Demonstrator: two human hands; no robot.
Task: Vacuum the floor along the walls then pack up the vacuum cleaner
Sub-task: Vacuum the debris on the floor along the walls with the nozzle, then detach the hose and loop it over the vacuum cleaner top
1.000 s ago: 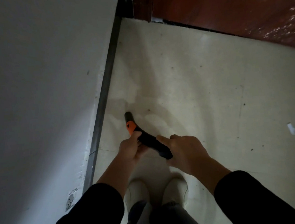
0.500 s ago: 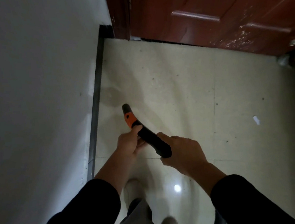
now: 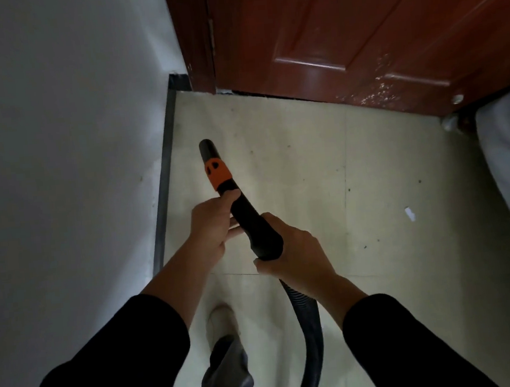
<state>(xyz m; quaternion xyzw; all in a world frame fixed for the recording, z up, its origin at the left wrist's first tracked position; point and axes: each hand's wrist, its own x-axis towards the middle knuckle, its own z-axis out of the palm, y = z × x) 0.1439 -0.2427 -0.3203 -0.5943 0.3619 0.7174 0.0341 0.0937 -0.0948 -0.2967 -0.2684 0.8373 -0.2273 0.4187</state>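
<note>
Near the corner of wall point(image 3: 58, 148) and door point(image 3: 358, 45), I see the nozzle point(image 3: 250, 221), left hand point(image 3: 210, 228) curled round its neck below the orange collar point(image 3: 217, 173), right hand point(image 3: 299, 257) gripping its rear above the hose point(image 3: 311, 336). Skirting point(image 3: 166, 182) runs just left; bare floor point(image 3: 384, 166) opens rightward.

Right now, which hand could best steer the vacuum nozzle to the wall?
Probably the left hand: it grips the tube nearest the nozzle, on the wall side. The right hand holds the back end by the hose.
</note>
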